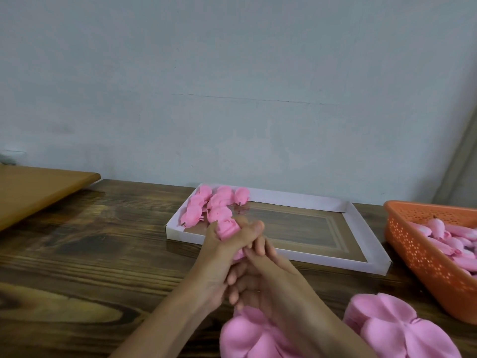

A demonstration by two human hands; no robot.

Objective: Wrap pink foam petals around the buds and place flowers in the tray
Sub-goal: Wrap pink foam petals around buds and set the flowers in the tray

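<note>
a dark, glossy wood-grain table (90,241) runs up to a pale blue-grey plastered wall (232,86), and a light brown flat board (38,192) overlaps the table's far left corner. a shallow white cardboard tray with a brown floor (284,251) lies at the middle, near the wall. a cluster of finished pink foam flowers (211,205), soft and rounded with short dark stems poking out, fills its far left corner. to the right, apart from the tray, stands an orange perforated plastic basket (423,257) holding smooth, elongated pale pink buds (451,236). two stacks of flat pink foam petals lie at the near edge: a lobed stack on the right (402,329) just beside the basket, and a nearer stack (247,337) partly hidden under the right forearm. the hands meet over the tray's near left wall and hide part of it. the left hand (216,257) grips a rolled pink foam flower (227,228), thumb and fingers curled round it, so only its layered top shows above them. the right hand (273,275) lies against the left, its fingertips (258,246) bent at the flower's base beside a sliver of pink; whether they pinch the foam or only touch it cannot be told. the held flower sits just in front of the finished cluster.
</note>
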